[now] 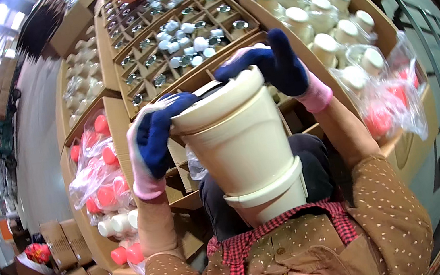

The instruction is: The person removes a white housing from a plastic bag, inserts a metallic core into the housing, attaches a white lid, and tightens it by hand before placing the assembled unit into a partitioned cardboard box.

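Warehouse floor [39,143] flanks a divided carton [206,66], only partly covered by loose white caps [185,42]. Handling looks midway: a cream bucket [238,140] leans between the knees [317,165], left hand's [156,133] fingers grasping its rim, right hand's [278,68] lying across, grip unclear.

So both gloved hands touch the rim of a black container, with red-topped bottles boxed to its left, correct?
Not black: the head view shows a cream container. The left hand and right hand touch its rim, with red-topped bottles boxed to its left.
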A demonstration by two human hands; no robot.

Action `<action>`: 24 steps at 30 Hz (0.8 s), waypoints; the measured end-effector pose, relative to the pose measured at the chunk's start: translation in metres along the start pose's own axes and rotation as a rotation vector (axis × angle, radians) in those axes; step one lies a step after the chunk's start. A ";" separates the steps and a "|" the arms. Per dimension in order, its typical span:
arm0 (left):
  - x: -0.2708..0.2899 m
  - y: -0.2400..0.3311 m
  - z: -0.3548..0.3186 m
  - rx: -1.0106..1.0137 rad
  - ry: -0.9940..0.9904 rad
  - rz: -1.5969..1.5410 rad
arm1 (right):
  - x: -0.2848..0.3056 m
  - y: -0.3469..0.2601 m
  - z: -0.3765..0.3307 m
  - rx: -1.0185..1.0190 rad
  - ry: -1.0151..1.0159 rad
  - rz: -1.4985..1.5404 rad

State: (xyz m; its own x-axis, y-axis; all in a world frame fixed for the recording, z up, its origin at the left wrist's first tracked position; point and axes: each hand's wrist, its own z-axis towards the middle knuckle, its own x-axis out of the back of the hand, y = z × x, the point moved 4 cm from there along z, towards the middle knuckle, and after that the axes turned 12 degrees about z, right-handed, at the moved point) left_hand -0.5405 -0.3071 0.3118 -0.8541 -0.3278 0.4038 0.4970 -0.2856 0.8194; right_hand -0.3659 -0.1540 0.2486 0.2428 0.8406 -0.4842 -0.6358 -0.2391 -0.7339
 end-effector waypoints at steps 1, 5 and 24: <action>-0.006 0.003 0.006 0.077 -0.029 -0.008 | 0.015 0.008 -0.002 -0.041 0.088 -0.036; -0.046 0.062 0.038 -0.362 0.037 0.530 | -0.008 0.045 0.015 -0.307 0.045 0.901; -0.023 0.013 0.019 -0.143 -0.009 -0.201 | -0.011 0.027 0.008 -0.196 -0.008 0.787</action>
State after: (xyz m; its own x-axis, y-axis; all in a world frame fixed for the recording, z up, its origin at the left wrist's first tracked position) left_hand -0.5173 -0.2864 0.3211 -0.9389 -0.2440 0.2426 0.3332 -0.4692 0.8178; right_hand -0.3915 -0.1659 0.2375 -0.2277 0.3938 -0.8905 -0.4784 -0.8418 -0.2500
